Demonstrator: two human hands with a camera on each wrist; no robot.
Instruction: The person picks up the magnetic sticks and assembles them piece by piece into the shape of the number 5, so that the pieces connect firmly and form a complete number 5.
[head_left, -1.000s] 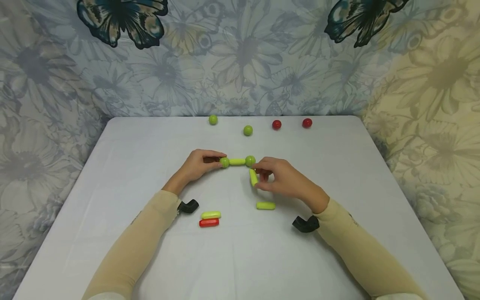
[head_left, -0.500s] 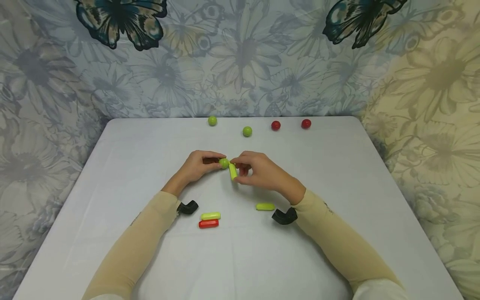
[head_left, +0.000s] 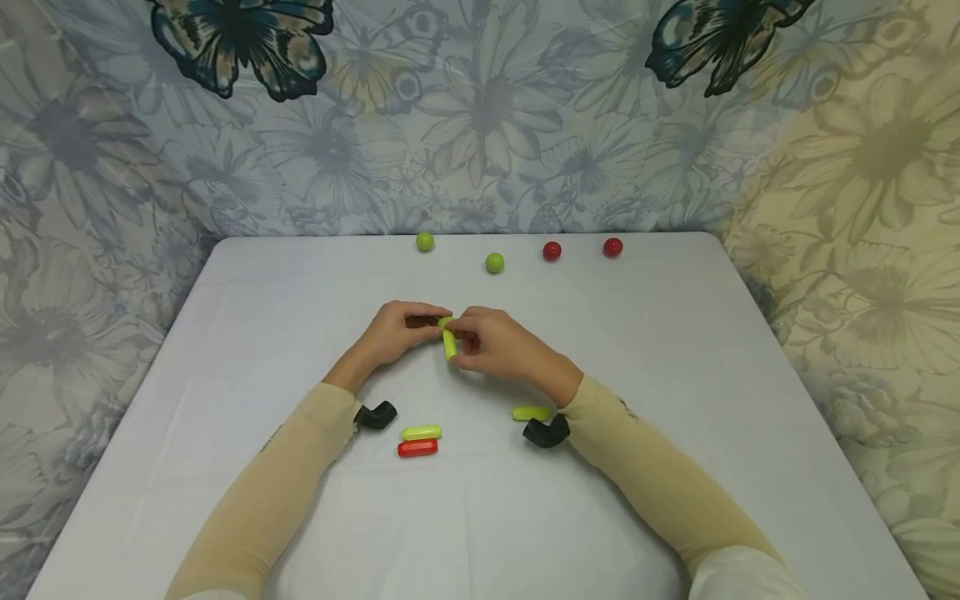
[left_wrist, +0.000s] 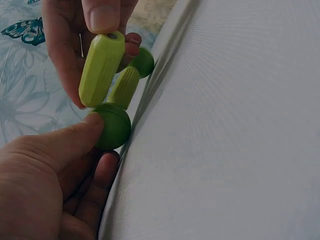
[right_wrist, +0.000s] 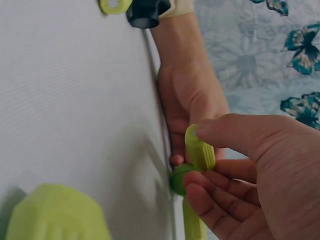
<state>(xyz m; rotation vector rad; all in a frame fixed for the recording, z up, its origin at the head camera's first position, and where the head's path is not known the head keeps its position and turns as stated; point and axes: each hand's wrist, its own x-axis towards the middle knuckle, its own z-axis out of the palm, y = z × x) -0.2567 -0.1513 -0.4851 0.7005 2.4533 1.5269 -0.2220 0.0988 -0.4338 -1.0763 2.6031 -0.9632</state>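
My left hand [head_left: 397,331] pinches a green ball [left_wrist: 115,129] between thumb and fingers near the middle of the table. A second yellow-green stick [left_wrist: 124,87] runs from that ball to another green ball [left_wrist: 144,62], seen behind in the left wrist view. Between thumb and fingertips, my right hand [head_left: 501,343] grips a yellow-green ribbed stick [left_wrist: 101,71] with a grey inset in its end. The far end of this stick is right at the ball in my left hand. In the head view, the right fingers hide most of the joined pieces.
Two green balls [head_left: 425,242] and two red balls [head_left: 552,251] lie along the table's back. Nearer me, a yellow-green stick [head_left: 422,432] lies against a red stick [head_left: 417,448]. Another yellow-green stick [head_left: 528,412] is partly behind the right wrist's black mount [head_left: 546,432].
My right hand has moved left with its stick, from the far ball of the joined piece to the ball in my left hand. The left hand has stayed in place.
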